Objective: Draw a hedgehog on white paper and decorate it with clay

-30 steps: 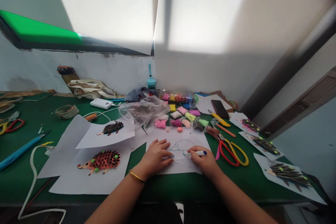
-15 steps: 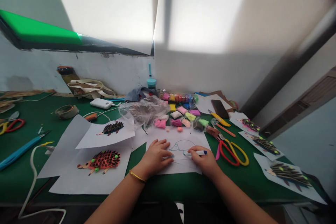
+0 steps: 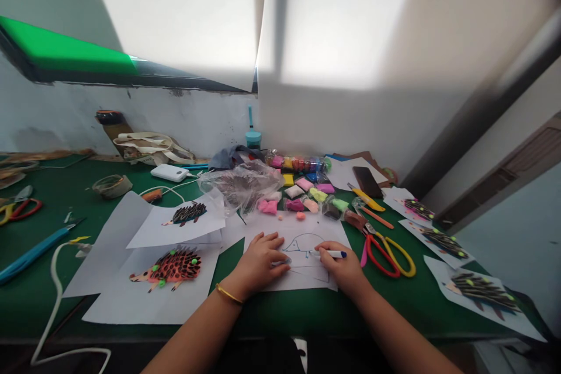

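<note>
A white sheet of paper (image 3: 272,228) lies in front of me with a blue hedgehog outline (image 3: 302,236) on it. My right hand (image 3: 342,266) grips a white marker with a dark blue end (image 3: 333,254); its tip is at the lower edge of the outline. Flat on the left part of the sheet rests my left hand (image 3: 258,263), fingers spread. A small clear item, perhaps the marker's cap, sits under its fingertips, too unclear to name. Several packets of coloured clay (image 3: 294,191) lie just beyond the sheet, with small clay bits (image 3: 300,216) on its top edge.
Red-and-yellow scissors (image 3: 390,254), a yellow cutter (image 3: 367,198) and a phone (image 3: 367,181) lie to the right, near finished hedgehog pictures (image 3: 482,292). On the left are a pink hedgehog picture (image 3: 175,269), a blue craft knife (image 3: 35,254) and a white cable (image 3: 55,286).
The marker tip has moved slightly right along the underside of the outline, and a small blue stroke has been added there. My left hand has stayed in place.
</note>
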